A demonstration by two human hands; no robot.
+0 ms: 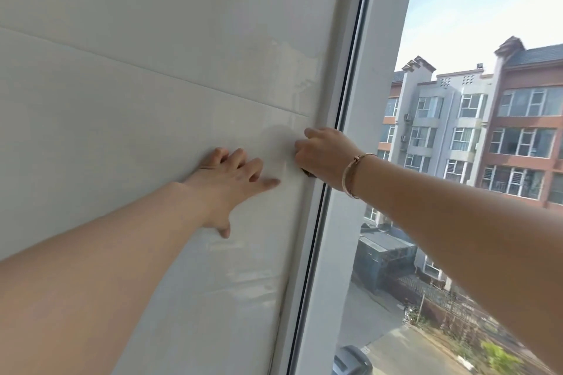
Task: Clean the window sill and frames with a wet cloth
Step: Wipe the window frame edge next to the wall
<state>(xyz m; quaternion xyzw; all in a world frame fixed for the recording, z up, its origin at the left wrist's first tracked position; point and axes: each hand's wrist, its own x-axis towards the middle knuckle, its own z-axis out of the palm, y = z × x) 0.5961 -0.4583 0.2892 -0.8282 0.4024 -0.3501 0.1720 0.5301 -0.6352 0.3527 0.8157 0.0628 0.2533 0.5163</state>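
Observation:
My left hand lies flat on the white tiled wall beside the window, fingers spread and straight. My right hand, with a bracelet on its wrist, is curled against the white window frame where the frame meets the wall. A small dark bit shows under its palm; what it is cannot be told, and no cloth is plainly visible. Wet streaks shine on the tiles near both hands.
The frame's dark rubber seal runs top to bottom next to the glass pane. Through the glass I see apartment buildings, a street and a parked car far below. A tile joint crosses the wall above my left hand.

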